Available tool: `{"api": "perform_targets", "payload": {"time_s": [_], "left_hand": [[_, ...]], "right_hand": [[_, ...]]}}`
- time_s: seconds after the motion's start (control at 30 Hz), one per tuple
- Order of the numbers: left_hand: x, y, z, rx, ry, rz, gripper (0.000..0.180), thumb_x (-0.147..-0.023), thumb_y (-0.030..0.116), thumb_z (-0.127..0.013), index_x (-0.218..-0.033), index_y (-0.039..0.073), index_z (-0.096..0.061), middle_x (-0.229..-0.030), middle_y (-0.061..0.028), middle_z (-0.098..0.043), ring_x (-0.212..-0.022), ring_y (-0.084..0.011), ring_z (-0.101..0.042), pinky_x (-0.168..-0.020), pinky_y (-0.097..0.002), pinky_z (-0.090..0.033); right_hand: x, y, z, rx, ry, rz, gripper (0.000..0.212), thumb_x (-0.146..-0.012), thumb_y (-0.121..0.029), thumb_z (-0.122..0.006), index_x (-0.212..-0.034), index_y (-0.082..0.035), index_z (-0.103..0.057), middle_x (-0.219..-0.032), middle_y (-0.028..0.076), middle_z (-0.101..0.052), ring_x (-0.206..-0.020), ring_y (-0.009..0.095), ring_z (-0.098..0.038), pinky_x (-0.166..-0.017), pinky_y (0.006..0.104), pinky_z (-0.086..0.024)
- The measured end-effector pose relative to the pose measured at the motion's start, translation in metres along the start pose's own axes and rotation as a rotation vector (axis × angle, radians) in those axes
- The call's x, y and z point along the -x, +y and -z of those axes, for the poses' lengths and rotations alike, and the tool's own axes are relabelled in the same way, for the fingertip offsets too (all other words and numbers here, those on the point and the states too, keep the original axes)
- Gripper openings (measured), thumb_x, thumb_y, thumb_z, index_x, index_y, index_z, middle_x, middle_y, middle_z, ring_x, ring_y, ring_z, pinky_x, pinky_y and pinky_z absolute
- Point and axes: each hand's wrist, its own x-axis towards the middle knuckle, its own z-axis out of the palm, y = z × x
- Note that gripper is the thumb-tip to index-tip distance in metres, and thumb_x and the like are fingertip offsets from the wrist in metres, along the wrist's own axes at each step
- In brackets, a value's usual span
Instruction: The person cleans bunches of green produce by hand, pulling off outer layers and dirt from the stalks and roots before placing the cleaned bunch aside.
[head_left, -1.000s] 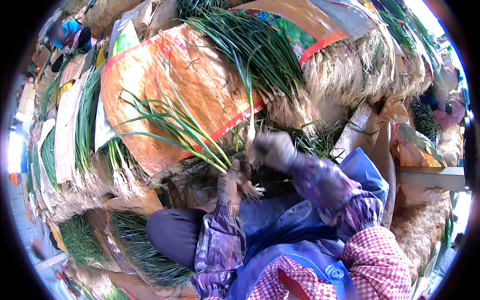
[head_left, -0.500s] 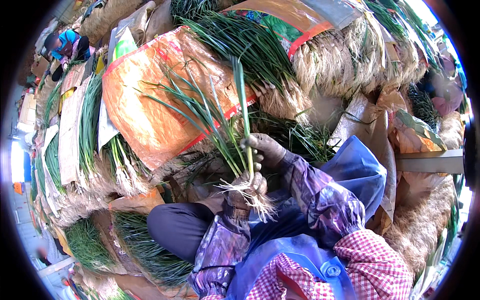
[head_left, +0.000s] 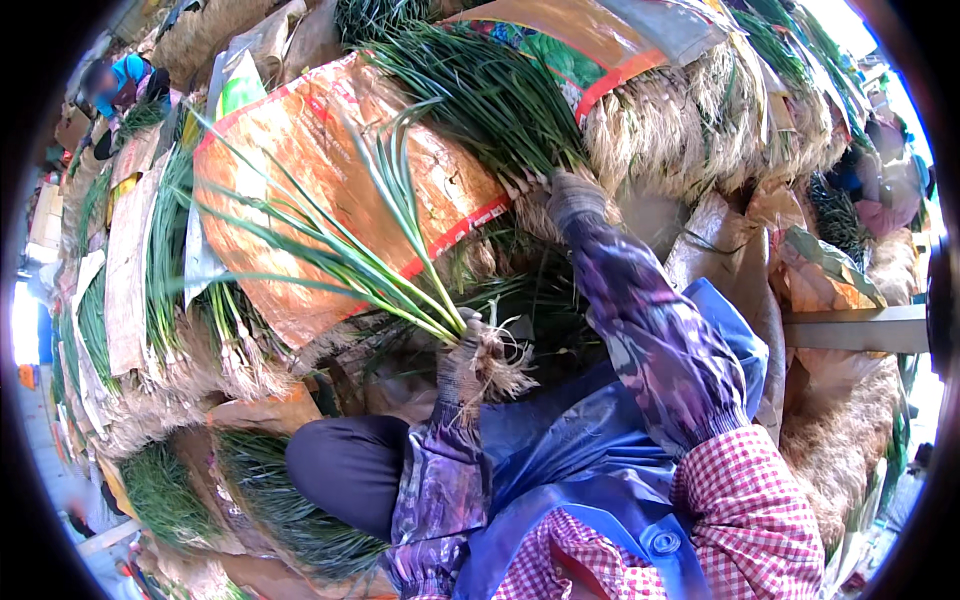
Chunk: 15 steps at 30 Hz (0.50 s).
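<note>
A small bunch of green onions [head_left: 400, 290], long leaves fanning to the upper left, is gripped near the roots by my gloved left hand [head_left: 460, 365]. Its pale stringy roots [head_left: 505, 365] stick out on the right of that hand. Farther off, my gloved right hand [head_left: 578, 198] touches the root end of a big heap of green onions [head_left: 490, 100]. The back of the hand shows; its fingers are mostly hidden among the stems. That heap lies partly on an orange woven sack [head_left: 300, 190].
Rooted bundles [head_left: 690, 120] are stacked under sacking along the far right. More green onions [head_left: 175, 270] stand in rows at the left, and dark green leaves [head_left: 290, 490] lie beside my knee. A metal bar [head_left: 860, 330] juts in from the right. Another person [head_left: 125, 85] sits far left.
My right hand has let go of the stems in front of me and moved away to the heap's root end. The bunch in my left hand has tilted left and spread out.
</note>
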Motion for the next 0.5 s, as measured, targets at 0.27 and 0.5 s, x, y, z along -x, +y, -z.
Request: {"api": "perform_targets", "payload": {"time_s": [0.27, 0.5], "left_hand": [[-0.005, 0.005, 0.015, -0.004, 0.265, 0.153, 0.012, -0.085, 0.014, -0.062, -0.078, 0.005, -0.061, -0.066, -0.0046, -0.060, -0.047, -0.0146, -0.055, -0.043, -0.0260, -0.045], [0.012, 0.013, -0.005, 0.406, -0.200, 0.335, 0.025, -0.090, 0.024, -0.053, -0.096, 0.000, -0.058, -0.058, -0.0033, -0.049, -0.052, -0.0163, -0.047, -0.049, -0.0291, -0.040]], "right_hand": [[0.146, -0.062, 0.023, -0.368, -0.332, 0.629, 0.011, -0.078, -0.018, -0.058, -0.084, -0.009, -0.059, -0.078, 0.008, -0.064, -0.068, 0.028, -0.063, -0.062, 0.0383, -0.051], [0.133, -0.036, 0.026, -1.224, -0.553, -0.139, 0.028, -0.088, -0.024, -0.057, -0.108, -0.005, -0.059, -0.075, 0.001, -0.058, -0.059, 0.011, -0.052, -0.056, 0.0261, -0.046]]}}
